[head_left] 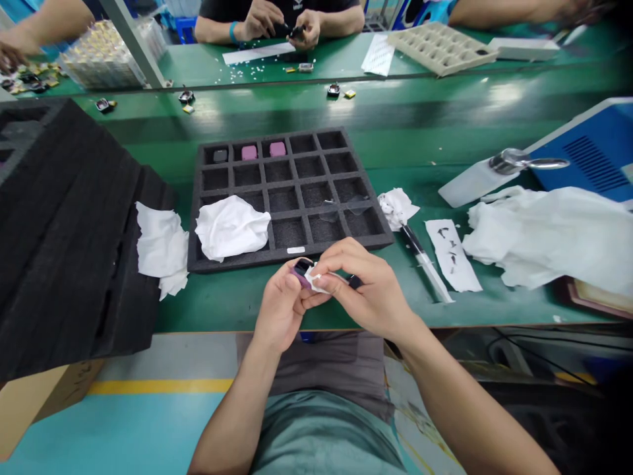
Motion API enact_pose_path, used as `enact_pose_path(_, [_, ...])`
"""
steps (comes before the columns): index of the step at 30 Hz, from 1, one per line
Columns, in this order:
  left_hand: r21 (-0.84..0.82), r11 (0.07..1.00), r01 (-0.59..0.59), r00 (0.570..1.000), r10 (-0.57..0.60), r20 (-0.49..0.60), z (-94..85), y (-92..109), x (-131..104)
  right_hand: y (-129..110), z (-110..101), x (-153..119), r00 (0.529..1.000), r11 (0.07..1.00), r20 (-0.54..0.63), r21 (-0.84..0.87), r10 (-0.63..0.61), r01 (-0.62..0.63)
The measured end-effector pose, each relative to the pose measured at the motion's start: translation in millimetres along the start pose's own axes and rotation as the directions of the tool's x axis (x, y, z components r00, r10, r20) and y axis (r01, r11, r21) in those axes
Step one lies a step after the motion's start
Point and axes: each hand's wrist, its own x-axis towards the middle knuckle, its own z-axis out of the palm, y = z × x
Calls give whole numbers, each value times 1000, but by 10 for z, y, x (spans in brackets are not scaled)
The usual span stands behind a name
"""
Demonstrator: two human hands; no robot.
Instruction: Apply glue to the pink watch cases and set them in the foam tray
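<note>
Close to the table's front edge, my left hand is closed around a small purple watch case with a dark face. My right hand pinches a white wipe against that case. A small dark piece shows by the right fingers; whether they hold it I cannot tell. Just beyond both hands lies a black foam tray with square compartments. Two pink cases and a dark one sit in its back row. A crumpled white cloth covers its front left compartments.
Stacked black foam trays stand at the left, beside another cloth. To the right are a black-and-white pen-like tool, a marked paper strip, a pump bottle, white cloths and a blue box. Co-workers sit opposite.
</note>
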Motion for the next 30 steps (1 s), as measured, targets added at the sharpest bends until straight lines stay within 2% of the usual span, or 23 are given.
enact_pose_path(6, [46, 999, -6, 998, 3, 57, -21, -8, -22, -163, 63, 4, 998, 999, -29, 13, 50, -50])
enact_pose_path(10, [78, 997, -23, 990, 12, 139, -53, -21, -32, -61, 79, 66, 991, 993, -113, -90, 69, -79])
enact_pose_path(13, [88, 996, -15, 985, 0, 171, -60, -33, -24, 57, -16, 64, 979, 974, -160, -166, 127, -153])
enact_pose_path(16, [86, 996, -9, 987, -5, 160, -56, -59, -1, 29, -167, -29, 965, 964, -172, -147, 198, -224])
enact_pose_path(18, [93, 995, -25, 989, 11, 148, -50, -81, 12, -73, -230, -108, 972, 971, -125, -104, 201, -214])
enact_pose_path(22, [133, 990, -47, 991, 30, 130, -31, -103, 4, -219, -193, -145, 997, 989, 20, -125, 81, -78])
enact_pose_path(26, [177, 984, -34, 993, 14, 114, -13, -103, -31, -88, -125, -13, 996, 968, -32, -238, 80, -86])
enact_pose_path(30, [208, 977, -50, 991, 23, 130, -14, -103, -47, 36, -188, 20, 988, 956, -92, -255, 124, -143])
